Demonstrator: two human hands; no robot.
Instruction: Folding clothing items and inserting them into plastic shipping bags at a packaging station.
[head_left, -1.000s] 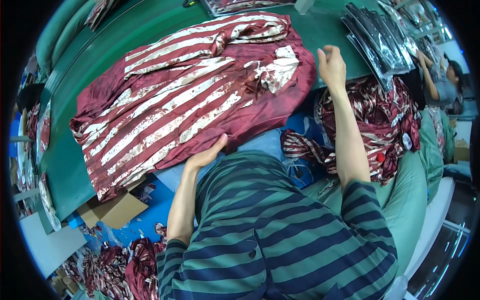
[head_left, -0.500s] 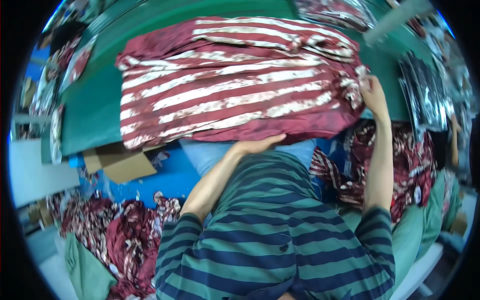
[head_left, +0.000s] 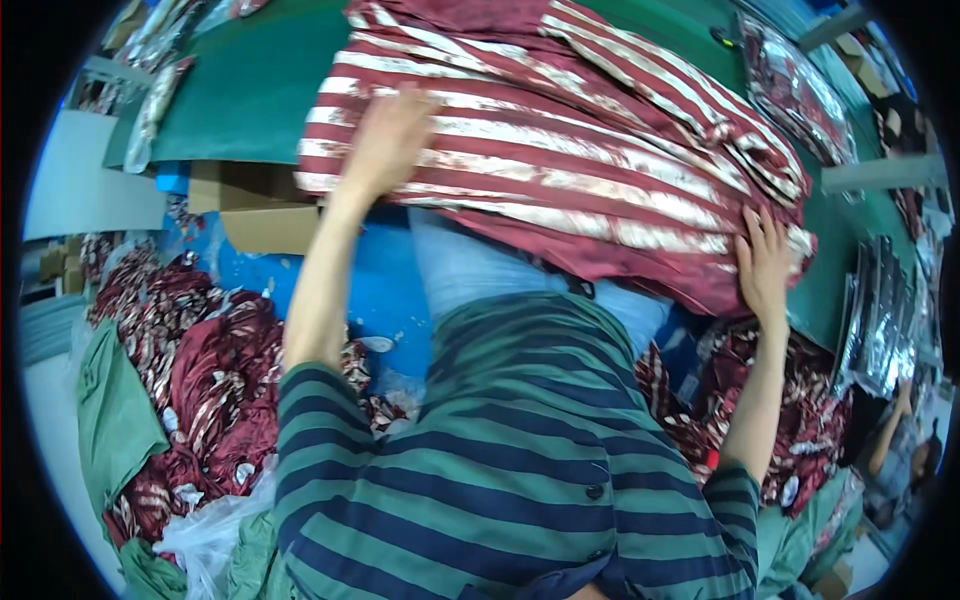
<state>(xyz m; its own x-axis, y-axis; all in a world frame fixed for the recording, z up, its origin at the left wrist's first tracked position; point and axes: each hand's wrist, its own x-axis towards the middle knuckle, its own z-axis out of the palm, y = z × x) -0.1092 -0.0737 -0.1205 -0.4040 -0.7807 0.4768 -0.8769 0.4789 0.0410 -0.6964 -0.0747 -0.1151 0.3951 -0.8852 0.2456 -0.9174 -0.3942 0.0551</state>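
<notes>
A maroon-and-white striped garment [head_left: 560,170] lies spread over the near edge of the green table, its stripes running across and its near hem hanging over the edge. On its left part rests my left hand [head_left: 393,140], slightly blurred, with the fingers stretched forward over the stripes. At the garment's right end, my right hand [head_left: 765,265] lies flat with its fingers apart on the fabric. Neither hand grips the cloth. Folds bunch up along the garment's far right side.
Clear-bagged maroon garments [head_left: 800,90] lie at the far right of the green table [head_left: 240,90]. Dark bagged packages [head_left: 880,320] are stacked farther right. Heaps of maroon patterned cloth [head_left: 225,380] sit low on both sides. An open cardboard box [head_left: 265,225] stands under the table.
My left hand has gone from the near hem up onto the garment's left part. My right hand has let go of the right end and flattened on it. The view has shifted.
</notes>
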